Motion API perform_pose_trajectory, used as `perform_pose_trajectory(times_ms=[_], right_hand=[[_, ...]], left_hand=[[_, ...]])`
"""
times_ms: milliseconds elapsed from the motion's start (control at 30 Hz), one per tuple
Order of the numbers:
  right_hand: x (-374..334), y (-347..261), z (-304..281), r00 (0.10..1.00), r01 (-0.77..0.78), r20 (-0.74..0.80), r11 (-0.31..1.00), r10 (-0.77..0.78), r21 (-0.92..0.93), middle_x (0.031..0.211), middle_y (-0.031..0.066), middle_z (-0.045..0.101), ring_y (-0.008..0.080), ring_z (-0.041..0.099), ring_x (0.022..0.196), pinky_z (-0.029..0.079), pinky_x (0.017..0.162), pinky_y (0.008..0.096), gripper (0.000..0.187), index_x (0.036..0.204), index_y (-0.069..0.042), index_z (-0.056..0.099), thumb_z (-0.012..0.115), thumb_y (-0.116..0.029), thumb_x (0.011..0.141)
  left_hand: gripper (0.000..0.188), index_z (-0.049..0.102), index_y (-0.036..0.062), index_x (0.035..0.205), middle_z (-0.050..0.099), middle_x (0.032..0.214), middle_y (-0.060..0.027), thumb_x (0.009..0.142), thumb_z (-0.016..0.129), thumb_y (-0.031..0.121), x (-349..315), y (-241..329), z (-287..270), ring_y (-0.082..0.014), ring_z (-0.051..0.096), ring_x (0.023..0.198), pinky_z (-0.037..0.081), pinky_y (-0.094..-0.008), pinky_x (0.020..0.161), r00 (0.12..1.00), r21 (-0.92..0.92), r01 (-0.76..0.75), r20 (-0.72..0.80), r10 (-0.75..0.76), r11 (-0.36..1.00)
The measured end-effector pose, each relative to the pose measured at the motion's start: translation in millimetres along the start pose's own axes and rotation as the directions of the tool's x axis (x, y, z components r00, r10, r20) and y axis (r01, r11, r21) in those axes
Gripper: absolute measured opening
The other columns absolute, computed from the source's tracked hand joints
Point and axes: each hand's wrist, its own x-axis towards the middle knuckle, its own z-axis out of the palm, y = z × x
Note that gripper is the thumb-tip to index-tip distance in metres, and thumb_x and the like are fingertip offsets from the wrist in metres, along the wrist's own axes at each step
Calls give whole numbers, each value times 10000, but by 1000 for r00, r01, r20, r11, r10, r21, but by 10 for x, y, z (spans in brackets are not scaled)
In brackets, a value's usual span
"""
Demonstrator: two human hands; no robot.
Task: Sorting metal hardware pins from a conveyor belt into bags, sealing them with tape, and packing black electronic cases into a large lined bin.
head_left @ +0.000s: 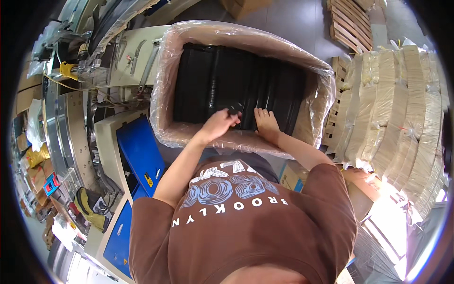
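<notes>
A large cardboard box (165,90) lined with clear plastic film stands in front of me. Glossy black plastic pieces (236,71) with raised ridges fill it, lying side by side. My left hand (221,125) is closed over their near part, fingers curled around a small dark thing that I cannot make out against the black. To its right, my right hand (266,125) lies palm down on the black pieces near the box's near wall. Its fingers are stretched out and hold nothing.
Left of the box are a machine with blue cabinet doors (140,150) and a pale worktop with hand tools (135,57). Stacks of film-wrapped cardboard (392,104) stand on the right. A wooden pallet (350,24) lies at the far right.
</notes>
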Motion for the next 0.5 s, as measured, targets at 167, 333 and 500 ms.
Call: perform_pose_trajectory(times_ms=[167,333,500], right_hand=[[23,41,130,996,-51,78,998,49,23,1062,145,499,267,469,995,377,831,348,747,1162,42,452,746,-305,570],[172,250,-663,990,-123,-34,966,134,228,1044,137,526,259,500,987,406,835,358,689,1169,38,448,729,-262,616],[188,164,-1824,999,-18,30,-566,12,824,1137,124,528,191,526,1033,381,938,303,791,1183,67,421,729,-368,599]], left_hand=[[359,594,-18,954,619,864,-216,839,502,309,-151,117,165,-385,579,857,451,-437,764,904,778,-263,405,-136,570],[375,597,-18,933,632,804,-193,860,508,339,-76,191,-5,-360,602,787,461,-380,701,972,613,-120,232,-33,781],[256,568,-13,1027,626,962,-63,894,526,202,-182,596,95,-148,583,896,446,-278,757,937,-115,-94,324,127,989]])
